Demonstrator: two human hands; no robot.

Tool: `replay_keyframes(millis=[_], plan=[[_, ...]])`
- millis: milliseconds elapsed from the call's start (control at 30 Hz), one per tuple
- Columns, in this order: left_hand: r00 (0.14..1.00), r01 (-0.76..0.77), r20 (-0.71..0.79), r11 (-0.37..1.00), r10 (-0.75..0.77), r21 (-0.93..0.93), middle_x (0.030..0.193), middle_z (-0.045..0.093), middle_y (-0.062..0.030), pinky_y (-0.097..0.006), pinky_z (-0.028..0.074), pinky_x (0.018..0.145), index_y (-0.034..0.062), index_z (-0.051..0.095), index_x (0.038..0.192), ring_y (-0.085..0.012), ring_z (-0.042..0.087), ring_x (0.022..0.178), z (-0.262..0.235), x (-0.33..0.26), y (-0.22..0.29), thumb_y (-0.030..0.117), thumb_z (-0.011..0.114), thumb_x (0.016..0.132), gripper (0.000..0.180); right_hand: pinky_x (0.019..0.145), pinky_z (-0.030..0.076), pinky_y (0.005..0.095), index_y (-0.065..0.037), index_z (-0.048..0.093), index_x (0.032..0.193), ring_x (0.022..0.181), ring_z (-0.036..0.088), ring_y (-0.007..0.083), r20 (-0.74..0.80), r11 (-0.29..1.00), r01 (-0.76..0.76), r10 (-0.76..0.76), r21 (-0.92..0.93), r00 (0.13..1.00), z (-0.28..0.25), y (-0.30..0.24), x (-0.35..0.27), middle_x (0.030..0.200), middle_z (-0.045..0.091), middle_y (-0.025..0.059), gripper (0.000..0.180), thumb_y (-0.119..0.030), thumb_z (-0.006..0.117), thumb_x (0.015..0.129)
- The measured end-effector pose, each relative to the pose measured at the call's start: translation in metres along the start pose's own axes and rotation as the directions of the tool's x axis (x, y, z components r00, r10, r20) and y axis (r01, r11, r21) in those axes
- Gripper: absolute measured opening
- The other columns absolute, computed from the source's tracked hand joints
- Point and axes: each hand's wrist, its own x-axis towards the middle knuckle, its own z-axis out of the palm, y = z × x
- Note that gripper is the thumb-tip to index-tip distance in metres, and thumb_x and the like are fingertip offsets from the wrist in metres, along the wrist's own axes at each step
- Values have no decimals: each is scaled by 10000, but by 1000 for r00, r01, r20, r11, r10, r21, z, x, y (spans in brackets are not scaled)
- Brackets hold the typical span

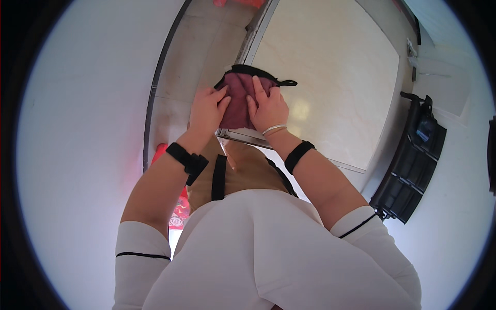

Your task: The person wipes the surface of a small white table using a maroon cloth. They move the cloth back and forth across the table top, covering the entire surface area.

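A maroon cloth piece (pixel 236 106) with a thick black edge and a small black loop at its far right is held up in front of me. My left hand (pixel 208 108) grips its left side, thumb and fingers closing on the fabric. On the right side, my right hand (pixel 269 108) holds it, with the index finger stretched over the cloth and the thumb lying on its face. The parts of the cloth under my fingers and behind it are hidden. It is above the near left corner of a cream tabletop.
The cream tabletop (pixel 330 77) with a metal edge extends away to the right. Beyond its right side stands a black sectioned bench-like piece (pixel 413 160) by a white wall. A red and pink printed item (pixel 179 211) is low on the left, past my left forearm. Tiled floor (pixel 191 62) lies left of the table.
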Motion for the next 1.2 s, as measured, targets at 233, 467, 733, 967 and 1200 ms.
replay_keyframes(millis=[233, 467, 733, 967, 1200], plan=[[990, 134, 35, 991, -135, 24, 772, 554, -134, -378, 424, 681, 78, 615, 997, -305, 525, 755, 0, -6, 2, 154, 597, 746, 263, 531, 434, 364, -204, 457, 1207, 655, 507, 267, 51, 996, 86, -87, 32, 995, 3, 5, 8, 744, 436, 105, 480, -316, 563, 753], [985, 167, 35, 986, -168, 9, 798, 562, -157, -370, 431, 662, 43, 596, 1011, -314, 541, 749, -5, -10, 12, 150, 584, 770, 264, 537, 437, 367, -202, 468, 1194, 649, 507, 261, 75, 984, 170, -173, 49, 982, -5, 11, 15, 748, 440, 97, 471, -314, 566, 748], [971, 202, 114, 977, -208, 63, 833, 552, -143, -357, 434, 684, 57, 578, 1054, -300, 542, 772, -15, -10, 16, 134, 615, 743, 322, 544, 450, 371, -202, 471, 1193, 647, 517, 260, 128, 967, 235, -246, 93, 961, -6, 20, 22, 763, 445, 94, 465, -319, 562, 752], [982, 162, 92, 985, -167, 55, 888, 535, -134, -361, 428, 734, 75, 559, 1084, -301, 517, 838, -25, 9, 18, 137, 661, 676, 424, 544, 449, 360, -167, 498, 1173, 645, 534, 263, 216, 958, -50, -13, 283, 976, -28, 10, 26, 780, 474, 103, 424, -302, 548, 775], [978, -162, 181, 926, 104, 341, 1237, 363, -177, -408, 408, 791, 132, 445, 1220, -334, 437, 991, -18, 16, 30, 233, 664, 675, 596, 516, 464, 370, -138, 400, 1252, 633, 544, 271, 233, 995, -58, 37, 84, 972, -13, 7, 10, 798, 483, 127, 531, -310, 545, 771]])
